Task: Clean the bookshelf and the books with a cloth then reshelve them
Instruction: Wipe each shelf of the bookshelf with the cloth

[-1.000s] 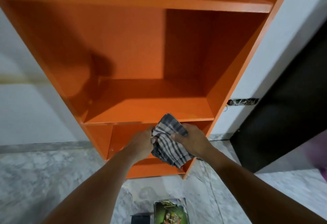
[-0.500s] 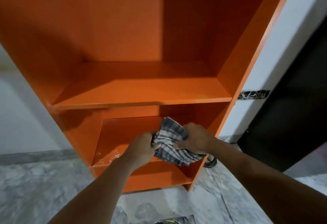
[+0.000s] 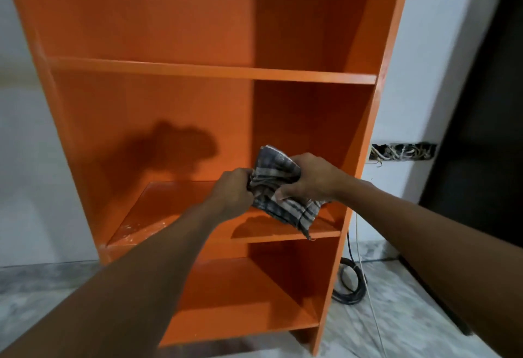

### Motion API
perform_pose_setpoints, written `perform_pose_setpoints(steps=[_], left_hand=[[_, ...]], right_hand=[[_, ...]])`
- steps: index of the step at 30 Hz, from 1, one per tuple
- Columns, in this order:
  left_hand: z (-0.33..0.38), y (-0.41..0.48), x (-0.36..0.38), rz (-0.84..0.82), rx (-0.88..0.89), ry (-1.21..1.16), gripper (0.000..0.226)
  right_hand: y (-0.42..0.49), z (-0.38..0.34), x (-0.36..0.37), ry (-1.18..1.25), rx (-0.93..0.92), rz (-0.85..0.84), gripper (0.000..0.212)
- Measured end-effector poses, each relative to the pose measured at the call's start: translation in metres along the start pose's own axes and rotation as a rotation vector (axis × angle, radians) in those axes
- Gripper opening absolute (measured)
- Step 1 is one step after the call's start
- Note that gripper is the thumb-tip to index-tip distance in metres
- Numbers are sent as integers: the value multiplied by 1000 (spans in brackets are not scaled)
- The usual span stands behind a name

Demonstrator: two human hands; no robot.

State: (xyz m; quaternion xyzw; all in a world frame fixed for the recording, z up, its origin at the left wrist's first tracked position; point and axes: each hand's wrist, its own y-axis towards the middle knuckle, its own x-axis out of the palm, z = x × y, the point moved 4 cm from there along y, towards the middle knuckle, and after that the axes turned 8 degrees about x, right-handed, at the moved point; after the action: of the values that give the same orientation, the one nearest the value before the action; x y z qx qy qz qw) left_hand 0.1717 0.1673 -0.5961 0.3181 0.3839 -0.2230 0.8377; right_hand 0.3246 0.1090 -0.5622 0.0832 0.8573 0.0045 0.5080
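An orange bookshelf point(image 3: 175, 123) fills the view, and no books stand on any shelf I can see. A grey and white striped cloth point(image 3: 278, 188) hangs bunched between both hands, just above the front of the second shelf from the bottom point(image 3: 271, 235). My left hand point(image 3: 233, 192) grips the cloth's left side. My right hand point(image 3: 304, 179) clutches its right side, fingers curled over the fabric. A corner of the cloth dangles past the shelf's front edge. White dust specks lie on that shelf's left front corner. No books are in view.
A coil of black cable point(image 3: 349, 281) and a thin white cord point(image 3: 368, 287) lie on the marble floor to the right of the shelf. An open wall box with bare wires point(image 3: 402, 151) sits in the white wall. A dark doorway point(image 3: 481, 131) is at far right.
The view has dropped lower and pulled back, so the lower shelves now show. Both hands, still holding the cloth, have risen from the bottom compartment to the shelf above. The books on the floor have left the frame.
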Motion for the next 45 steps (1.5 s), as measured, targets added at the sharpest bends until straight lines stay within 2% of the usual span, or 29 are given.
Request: perform_pose_setpoints(steps=[2,4,7,11,12,15,17,19,21,23,26,29,31,34,36,38,40,41,45], left_hand=[[-2,-7,10,23,25,0,17],[3,-9,14,-48,15,47,13],[9,-3,18,-95,-7,78,36],[-5,15,35,-34,-89,128,10],[-12,15,45,-116,-141,171,21],[-39,9,83,-539,-282,327,51],[-47,15,92,-621,-262,384,56],[-44,24,90,-615,-199,439,57],[-43,26,92,-638,-180,476,60],[-46,30,93,-644,-181,488,63],[-52,30,94,-658,-197,492,62],[-47,31,90,-618,-200,475,48],[-46,28,92,-609,-203,480,39],[-44,24,92,-593,-209,493,42],[-41,22,91,-603,-202,502,45],[-40,20,90,-641,-205,505,47],[-39,17,88,-649,-219,484,58],[-39,17,88,-650,-216,480,61],[-44,17,90,-648,-203,471,57]], right_hand=[[-8,8,13,-27,15,19,38],[-13,14,17,-100,60,-21,38],[-9,19,13,-253,88,-60,31],[10,26,-3,-254,92,130,26],[13,27,-5,-281,87,202,28],[25,37,-2,-412,80,312,24],[38,50,9,-484,104,261,14],[48,66,29,-472,143,125,7],[55,81,59,-444,182,-35,11],[61,92,76,-432,215,-80,16],[59,96,77,-373,222,-42,23],[38,89,77,-281,105,2,40],[14,83,79,-307,26,26,44],[-25,82,78,-338,-20,14,53],[-37,82,68,-267,-4,26,51],[-27,80,52,-222,-7,160,45],[-2,80,40,-268,8,308,41],[11,82,40,-316,28,325,40],[28,95,78,-424,135,79,50]])
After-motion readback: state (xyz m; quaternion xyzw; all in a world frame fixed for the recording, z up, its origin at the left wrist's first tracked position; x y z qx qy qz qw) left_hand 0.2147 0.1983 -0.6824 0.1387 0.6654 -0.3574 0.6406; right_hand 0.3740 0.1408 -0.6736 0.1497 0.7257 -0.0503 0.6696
